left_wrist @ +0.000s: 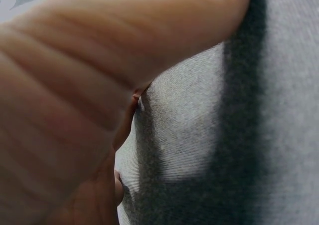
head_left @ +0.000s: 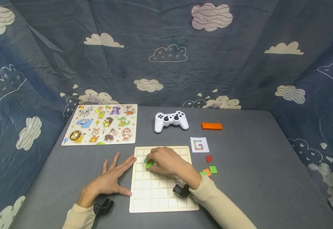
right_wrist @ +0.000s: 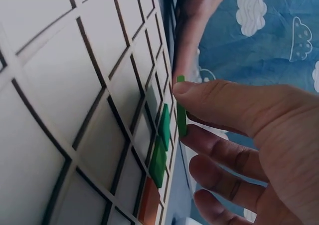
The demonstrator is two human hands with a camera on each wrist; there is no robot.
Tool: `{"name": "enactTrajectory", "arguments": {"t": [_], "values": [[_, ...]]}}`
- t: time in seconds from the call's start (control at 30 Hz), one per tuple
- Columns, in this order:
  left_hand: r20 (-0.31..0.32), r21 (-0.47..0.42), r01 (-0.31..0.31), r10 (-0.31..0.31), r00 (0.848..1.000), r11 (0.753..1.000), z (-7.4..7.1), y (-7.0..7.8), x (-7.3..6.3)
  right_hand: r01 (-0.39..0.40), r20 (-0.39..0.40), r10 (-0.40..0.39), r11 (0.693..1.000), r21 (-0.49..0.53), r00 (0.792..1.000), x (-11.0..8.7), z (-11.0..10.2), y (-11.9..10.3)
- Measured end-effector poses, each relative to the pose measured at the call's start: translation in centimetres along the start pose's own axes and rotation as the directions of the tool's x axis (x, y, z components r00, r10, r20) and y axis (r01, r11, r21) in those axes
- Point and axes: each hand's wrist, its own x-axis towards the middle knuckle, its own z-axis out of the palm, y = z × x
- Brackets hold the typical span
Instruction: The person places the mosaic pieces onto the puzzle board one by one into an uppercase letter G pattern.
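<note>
My right hand is over the upper left part of a wooden grid board, pinching a thin green tile between thumb and fingertip. In the right wrist view the tile is on edge, close over the grid. Beside it on the board lie a darker green piece, a green tile and an orange tile in a row. Spread out with straight fingers, my left hand rests at the board's left edge, its thumb tip and a fingertip right at the rim.
Right of the board lie a pattern card, a red rounded piece, a green square and an orange tile. Farther back are an animal puzzle board, a white game controller and an orange block.
</note>
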Motion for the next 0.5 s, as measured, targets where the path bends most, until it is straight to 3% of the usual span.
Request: {"name": "enactTrajectory", "arguments": {"t": [0.3,0.5], "values": [[0.005,0.004,-0.006,0.006,1.000,1.000,0.04,-0.13,0.19,-0.014,0.006,0.014,0.999,-0.033,1.000,0.01,0.41,-0.47],[0.003,0.000,-0.003,0.003,1.000,1.000,0.07,-0.18,0.13,-0.016,0.014,0.018,0.993,-0.114,1.000,0.28,0.80,-0.94]]}}
